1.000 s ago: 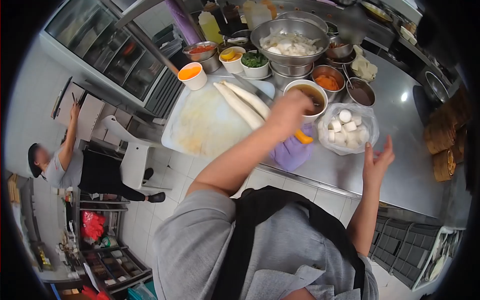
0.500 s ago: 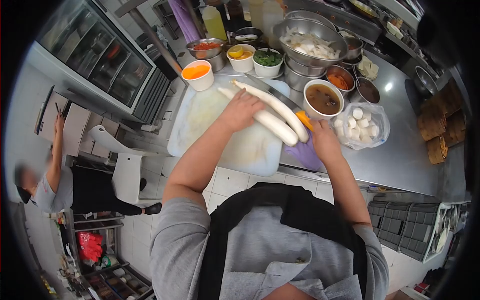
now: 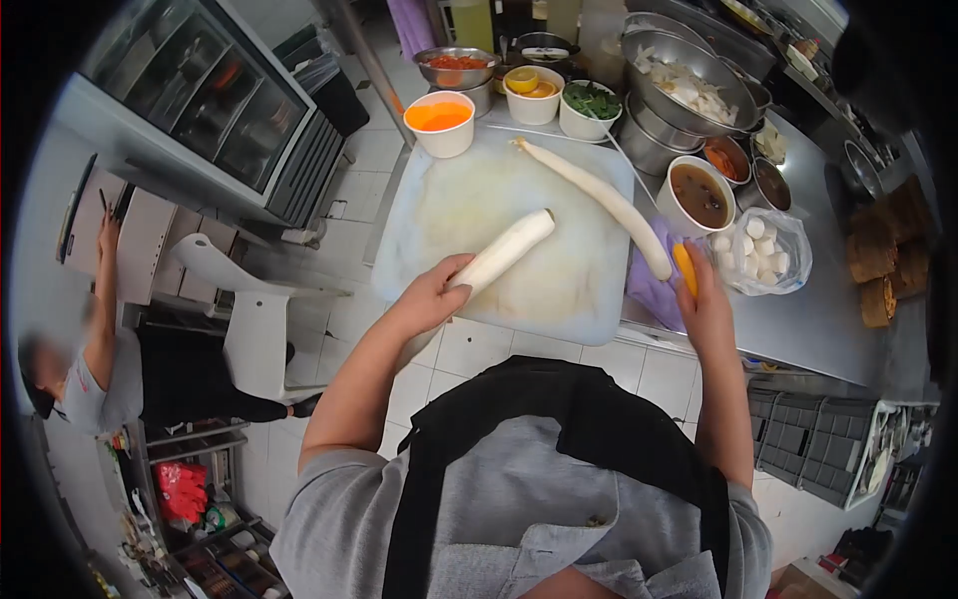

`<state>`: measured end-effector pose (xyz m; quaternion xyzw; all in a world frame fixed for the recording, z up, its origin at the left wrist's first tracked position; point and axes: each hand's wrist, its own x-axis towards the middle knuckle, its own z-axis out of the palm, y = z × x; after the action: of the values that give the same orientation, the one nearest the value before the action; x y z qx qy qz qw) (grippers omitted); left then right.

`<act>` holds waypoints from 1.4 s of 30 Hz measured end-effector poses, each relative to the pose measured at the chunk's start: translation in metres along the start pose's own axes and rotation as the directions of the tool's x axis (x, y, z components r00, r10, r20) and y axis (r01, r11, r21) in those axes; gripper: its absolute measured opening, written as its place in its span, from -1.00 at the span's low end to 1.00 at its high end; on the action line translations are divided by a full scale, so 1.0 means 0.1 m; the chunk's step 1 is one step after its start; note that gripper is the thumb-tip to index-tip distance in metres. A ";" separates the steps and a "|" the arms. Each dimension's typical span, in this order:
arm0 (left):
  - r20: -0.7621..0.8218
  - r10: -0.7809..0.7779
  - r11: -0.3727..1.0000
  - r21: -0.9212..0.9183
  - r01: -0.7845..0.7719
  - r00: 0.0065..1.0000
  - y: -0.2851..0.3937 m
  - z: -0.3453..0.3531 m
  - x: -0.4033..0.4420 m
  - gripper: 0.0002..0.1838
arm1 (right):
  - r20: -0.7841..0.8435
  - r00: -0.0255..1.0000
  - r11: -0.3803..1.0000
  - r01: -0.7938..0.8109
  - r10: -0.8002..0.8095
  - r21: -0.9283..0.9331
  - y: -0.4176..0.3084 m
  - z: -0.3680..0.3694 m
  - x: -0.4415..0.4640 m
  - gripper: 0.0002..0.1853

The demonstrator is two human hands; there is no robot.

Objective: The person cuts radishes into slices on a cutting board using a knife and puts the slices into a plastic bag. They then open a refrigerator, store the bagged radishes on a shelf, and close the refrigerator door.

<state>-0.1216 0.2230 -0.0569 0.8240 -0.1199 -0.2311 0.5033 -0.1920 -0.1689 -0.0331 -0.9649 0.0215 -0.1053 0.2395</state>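
Note:
My left hand (image 3: 431, 299) is closed around the lower end of a long white radish (image 3: 504, 255), which slants up over the near part of the white cutting board (image 3: 449, 190). A second, slightly curved white radish (image 3: 599, 195) lies along the right side of the board. My right hand (image 3: 707, 299) grips the yellow handle of a knife (image 3: 685, 270) at the board's right. Its blade points away from me, partly hidden behind the second radish. Under the handle and radish tip lies a purple cloth (image 3: 649, 285).
Along the back stand tubs of orange pieces (image 3: 439, 140), lemon halves (image 3: 532, 110) and green leaves (image 3: 589, 125). Right are a strainer bowl of white slices (image 3: 689, 90), a brown liquid tub (image 3: 696, 220) and a bag of white pieces (image 3: 763, 255). At left, another person (image 3: 110, 359) sits.
My left hand has drawn one radish toward me and left, turning it the other way. The second radish stays on the board. My right hand has shifted slightly right with the knife handle.

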 end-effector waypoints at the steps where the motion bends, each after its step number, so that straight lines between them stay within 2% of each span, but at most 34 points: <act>1: 0.110 -0.151 0.971 -0.172 0.168 0.982 0.03 -0.01 -0.07 -0.42 | -0.134 0.981 0.983 0.152 -0.137 0.102 0.00 0.05 -0.10 -0.39; 2: 0.102 -0.157 0.969 -0.178 0.173 0.982 0.03 0.01 -0.12 -0.42 | -0.126 0.981 0.982 0.159 -0.146 0.104 -0.09 0.04 -0.19 -0.39; 4: 0.144 -0.169 0.916 -0.342 0.209 0.975 0.06 0.07 -0.19 -0.43 | 0.066 0.989 0.942 0.102 -0.130 0.320 -0.33 0.03 -0.37 -0.40; 5: 0.143 -0.174 0.916 -0.340 0.213 0.974 0.07 0.07 -0.21 -0.43 | 0.068 0.989 0.941 0.101 -0.130 0.324 -0.33 0.06 -0.43 -0.40; 7: 0.159 -0.206 0.903 -0.349 0.250 0.966 0.10 0.09 -0.24 -0.42 | 0.189 0.942 0.932 0.217 -0.278 0.289 -0.30 0.10 -0.52 -0.35; 10: 0.168 -0.232 0.879 -0.385 0.280 0.958 0.09 0.08 -0.23 -0.40 | 0.271 0.924 0.945 0.199 -0.269 0.260 -0.30 0.04 -0.55 -0.35; 14: 0.174 -0.251 0.877 -0.377 0.299 0.952 0.07 0.06 -0.21 -0.40 | 0.295 0.905 0.946 0.255 -0.307 0.200 -0.13 0.07 -0.47 -0.35; 18: 0.163 -0.240 0.883 -0.372 0.285 0.957 0.05 0.08 -0.21 -0.40 | 0.267 0.903 0.931 0.277 -0.336 0.237 -0.10 0.02 -0.41 -0.35; 23: 0.152 -0.240 0.891 -0.357 0.280 0.959 0.09 0.10 -0.22 -0.39 | 0.358 0.884 0.954 0.285 -0.301 0.098 -0.11 -0.05 -0.36 -0.33; 27: 0.128 -0.269 0.892 -0.340 0.297 0.954 0.10 0.10 -0.22 -0.40 | 0.362 0.873 0.943 0.279 -0.327 0.179 -0.07 0.07 -0.30 -0.29; 30: 0.083 -0.283 0.890 -0.349 0.294 0.955 0.06 0.12 -0.20 -0.42 | 0.443 0.834 0.942 0.252 -0.328 0.223 -0.17 0.06 -0.13 -0.28; 32: 0.043 -0.286 0.895 -0.345 0.283 0.957 0.05 0.09 -0.19 -0.43 | 0.516 0.809 0.959 0.241 -0.282 0.146 -0.22 0.10 -0.03 -0.27; 36: -0.016 -0.273 0.932 -0.251 0.260 0.962 0.11 0.02 -0.19 -0.42 | 0.537 0.803 0.966 0.221 -0.257 0.131 -0.35 0.14 0.08 -0.27; 38: -0.038 -0.266 0.949 -0.183 0.255 0.963 0.13 0.01 -0.16 -0.41 | 0.649 0.746 0.988 0.142 -0.151 0.066 -0.38 0.21 0.12 -0.27; 40: -0.093 -0.207 0.977 -0.061 0.202 0.974 0.06 0.04 -0.17 -0.40 | 0.615 0.764 0.980 0.150 -0.197 0.127 -0.26 0.27 0.15 -0.27; 42: -0.131 -0.183 0.983 -0.037 0.179 0.974 0.02 0.06 -0.16 -0.40 | 0.576 0.783 0.971 0.159 -0.236 0.181 -0.20 0.30 0.16 -0.26</act>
<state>-0.1383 0.2246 -0.0534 0.8387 -0.0072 -0.2216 0.4974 -0.1701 -0.1383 -0.0467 -0.9296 -0.1621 0.1757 0.2805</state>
